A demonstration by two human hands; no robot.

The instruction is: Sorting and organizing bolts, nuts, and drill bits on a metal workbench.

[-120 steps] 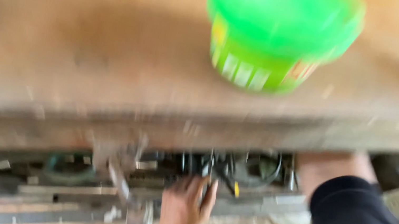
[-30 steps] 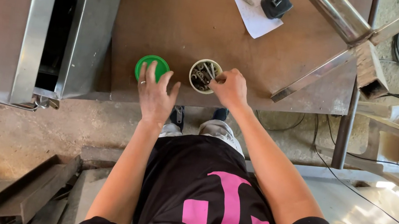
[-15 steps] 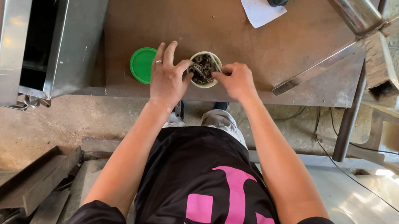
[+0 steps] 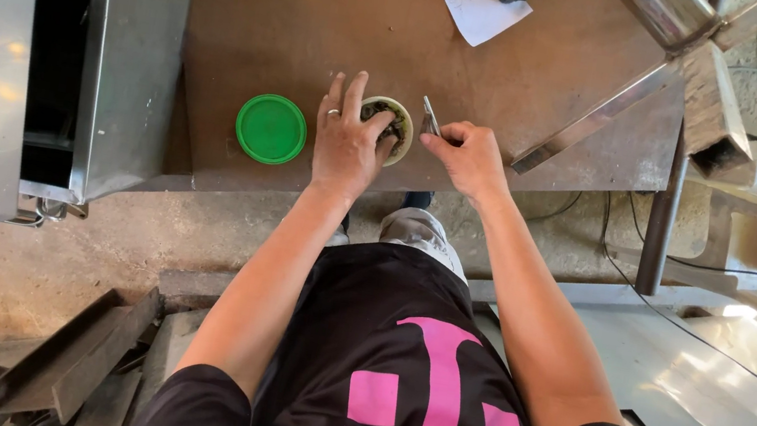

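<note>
A moment ago both my hands were at the tub, and my right fingers were down inside it. Now my right hand (image 4: 470,157) has come out and sits just beside the tub (image 4: 390,126). It pinches a thin little metal piece (image 4: 431,116) between thumb and fingers. So I think one piece has been picked out, and the rest are still in there.

My left hand (image 4: 346,142) has stayed on the tub. It curls round the near side, with some fingers over the rim, and holds it steady. There is a ring on one finger.

The tub is small and round, with a pale rim. It stands upright on the brown surface (image 4: 278,15), near the front edge. It is open, and inside I see dark small bits, too tiny to tell apart.

The green lid (image 4: 271,128) lies flat on the surface, just left of my left hand, not touching the tub.
</note>
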